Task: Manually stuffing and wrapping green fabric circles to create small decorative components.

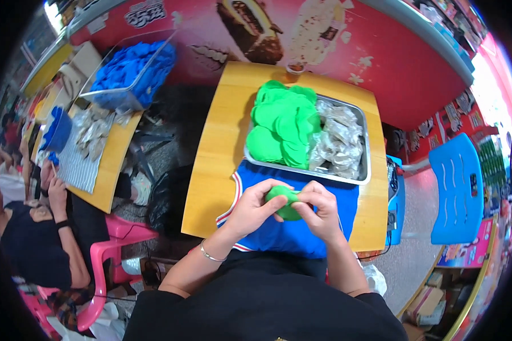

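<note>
Close above the near side of the table, my left hand (255,208) is wrapped round a green rounded soft piece (290,212), thumb across its front. My right hand (322,210) pinches the upper right edge of the same piece. Whether anything is inside it I cannot tell. Beyond my hands is a metal tray (367,149). A pile of flat green round pieces (284,122) fills its left side, and crumpled clear bags with greyish contents (338,142) lie on its right. Under my hands and the tray's near edge spreads a blue cloth (347,202) with striped white-and-red trim.
The yellow wooden table (205,187) meets a red printed wall. A small cup (295,69) stands at its back edge. To the right is a blue plastic chair (455,190). At left, another person sits by a second table with a bin of blue pieces (128,71).
</note>
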`<action>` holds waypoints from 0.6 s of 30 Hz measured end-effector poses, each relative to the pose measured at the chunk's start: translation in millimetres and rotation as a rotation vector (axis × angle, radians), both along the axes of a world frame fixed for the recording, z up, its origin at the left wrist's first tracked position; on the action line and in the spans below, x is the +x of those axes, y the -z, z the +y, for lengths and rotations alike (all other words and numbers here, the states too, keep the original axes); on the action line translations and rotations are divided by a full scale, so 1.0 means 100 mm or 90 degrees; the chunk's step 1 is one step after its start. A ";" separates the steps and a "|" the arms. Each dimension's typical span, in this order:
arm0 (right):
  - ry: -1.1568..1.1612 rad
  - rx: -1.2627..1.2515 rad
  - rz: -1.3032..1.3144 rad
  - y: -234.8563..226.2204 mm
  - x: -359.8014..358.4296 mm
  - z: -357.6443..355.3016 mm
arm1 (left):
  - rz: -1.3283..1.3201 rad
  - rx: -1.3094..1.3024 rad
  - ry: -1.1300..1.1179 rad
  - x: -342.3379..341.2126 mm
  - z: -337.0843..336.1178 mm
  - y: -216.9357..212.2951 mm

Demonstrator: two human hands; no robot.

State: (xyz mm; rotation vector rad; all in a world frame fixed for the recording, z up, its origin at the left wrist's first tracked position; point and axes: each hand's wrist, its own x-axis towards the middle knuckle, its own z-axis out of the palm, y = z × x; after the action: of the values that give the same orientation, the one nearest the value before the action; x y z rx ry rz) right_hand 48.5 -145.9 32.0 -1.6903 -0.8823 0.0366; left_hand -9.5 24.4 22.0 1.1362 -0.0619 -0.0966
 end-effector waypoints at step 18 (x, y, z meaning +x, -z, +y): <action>-0.057 -0.144 0.094 -0.01 -0.02 -0.10 | 0.047 0.043 0.036 -0.05 -0.07 0.19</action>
State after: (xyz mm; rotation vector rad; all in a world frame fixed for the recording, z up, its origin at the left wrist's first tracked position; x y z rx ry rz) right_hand 46.3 -155.8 33.1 -1.8301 -0.8672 0.3282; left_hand -14.8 17.2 2.6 1.1975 -0.0254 -0.1920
